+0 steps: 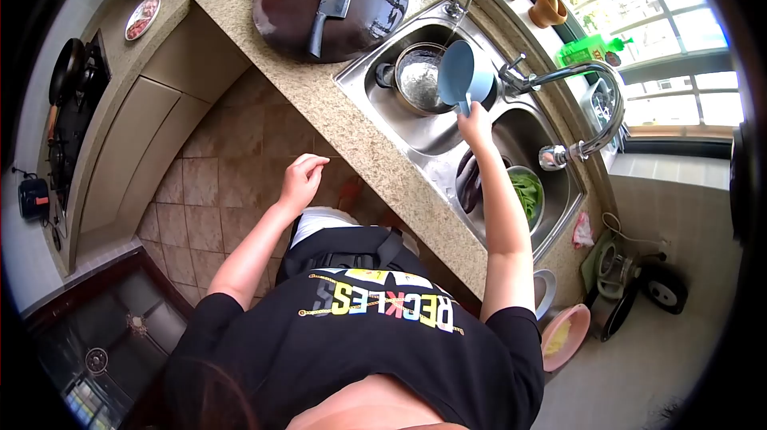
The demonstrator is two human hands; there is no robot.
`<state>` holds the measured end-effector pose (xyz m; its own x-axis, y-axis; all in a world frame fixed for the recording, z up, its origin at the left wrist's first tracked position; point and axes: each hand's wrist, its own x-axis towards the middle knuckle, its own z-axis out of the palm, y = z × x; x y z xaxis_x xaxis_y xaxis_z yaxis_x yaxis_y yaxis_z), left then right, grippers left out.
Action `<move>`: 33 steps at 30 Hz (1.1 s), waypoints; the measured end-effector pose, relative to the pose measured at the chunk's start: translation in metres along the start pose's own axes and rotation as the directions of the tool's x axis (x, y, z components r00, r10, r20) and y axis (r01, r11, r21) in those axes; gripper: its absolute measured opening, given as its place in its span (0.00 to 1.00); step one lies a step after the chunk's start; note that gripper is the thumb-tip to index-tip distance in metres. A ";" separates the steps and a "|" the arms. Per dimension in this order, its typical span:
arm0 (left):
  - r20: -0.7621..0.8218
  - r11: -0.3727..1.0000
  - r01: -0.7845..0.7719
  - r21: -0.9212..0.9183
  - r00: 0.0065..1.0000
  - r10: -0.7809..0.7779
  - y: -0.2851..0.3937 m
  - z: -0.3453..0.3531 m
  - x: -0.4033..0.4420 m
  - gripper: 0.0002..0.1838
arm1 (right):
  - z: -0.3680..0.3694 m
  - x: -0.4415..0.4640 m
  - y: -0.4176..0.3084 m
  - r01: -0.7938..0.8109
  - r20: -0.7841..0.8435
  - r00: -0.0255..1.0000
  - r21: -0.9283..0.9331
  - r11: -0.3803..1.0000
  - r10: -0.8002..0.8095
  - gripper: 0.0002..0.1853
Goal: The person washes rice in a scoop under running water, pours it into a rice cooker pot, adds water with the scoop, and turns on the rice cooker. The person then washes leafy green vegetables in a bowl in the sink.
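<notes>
My right hand [474, 125] grips the handle of a light blue water dipper [471, 71] over the left sink basin. The dipper is tilted, its mouth turned toward a metal pot [420, 77] that stands in that basin with water in it. Whether water runs from the dipper I cannot tell. Away from the counter, in front of my waist, my left hand [302, 182] is loosely closed with its fingers together, and nothing shows in it. In the right basin, a bowl of green leafy vegetables [525, 197] sits beside dark purple eggplants [470, 182], partly behind my forearm.
A cleaver [334, 3] lies on a large dark round lid or board [280, 7] left of the sink. A curved faucet [615, 103] arches over the right basin. Plates of meat [142, 18] are on the far counter. A pink bowl [566, 337] stands right of me.
</notes>
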<state>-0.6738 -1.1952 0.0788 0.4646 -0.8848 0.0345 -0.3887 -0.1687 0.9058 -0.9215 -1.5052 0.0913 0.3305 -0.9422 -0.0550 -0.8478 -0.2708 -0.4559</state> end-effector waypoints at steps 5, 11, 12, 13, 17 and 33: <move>-0.054 0.999 0.033 -0.006 0.998 -0.033 -0.003 -0.004 -0.012 0.08 | 0.041 0.016 -0.013 -0.146 0.050 0.987 -0.117 0.982 0.152 0.10; 0.045 0.987 0.160 0.002 0.986 -0.160 0.003 -0.001 -0.014 0.08 | 0.062 0.025 -0.007 -0.167 0.218 0.969 0.229 0.959 0.117 0.10; 0.031 0.994 0.112 0.012 0.993 -0.112 0.001 0.002 -0.013 0.08 | 0.056 0.026 -0.007 -0.333 0.368 0.917 0.494 0.803 0.154 0.09; 0.036 0.994 0.108 0.012 0.993 -0.109 -0.001 0.003 -0.011 0.08 | 0.049 0.027 -0.007 -0.492 0.511 0.849 0.674 0.552 0.133 0.07; 0.078 0.997 0.078 0.028 0.994 -0.080 -0.002 0.005 0.002 0.08 | 0.030 0.013 0.012 -0.605 0.597 0.793 0.750 0.267 0.120 0.06; 0.192 0.999 -0.044 0.008 0.981 0.041 0.020 0.029 0.056 0.09 | -0.003 -0.104 0.014 -0.413 0.402 0.909 0.906 0.094 0.112 0.14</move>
<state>-0.6787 -1.2608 0.0868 0.2867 -0.9580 -0.0097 -0.4149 -0.1332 0.9001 -0.9685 -1.4116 0.0932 0.3725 -0.8071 -0.4582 0.1601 0.5422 -0.8249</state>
